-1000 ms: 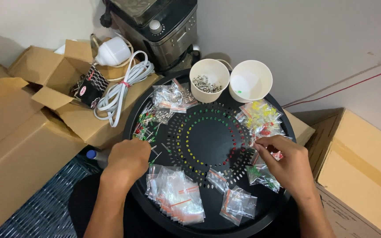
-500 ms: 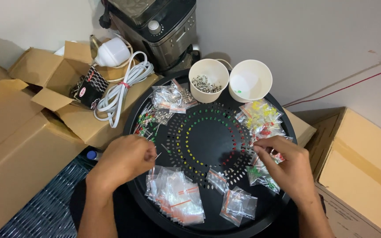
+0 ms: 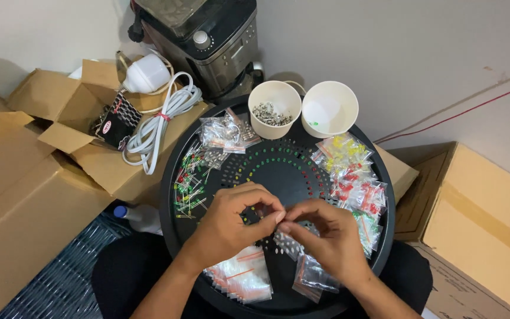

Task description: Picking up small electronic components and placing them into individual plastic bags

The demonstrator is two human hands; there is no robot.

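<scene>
Perforated black tray point(image 3: 278, 171): outer hole rings filled with small coloured lights, centre bare; left hand point(image 3: 231, 221) and right hand point(image 3: 326, 236) pinch tiny part together, loose lights point(image 3: 189, 189) remain.

A makeshift home workspace on the floor: open cardboard boxes point(image 3: 60, 118), a coffee machine point(image 3: 205, 41) against the bare wall (coiled white cable point(image 3: 157, 121) beside it).

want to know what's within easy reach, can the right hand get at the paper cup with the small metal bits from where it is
Probably yes. The right hand is over the middle of the round black tray, and the cup of metal bits stands open at the far rim, with only flat perforated tray surface between them.
</scene>
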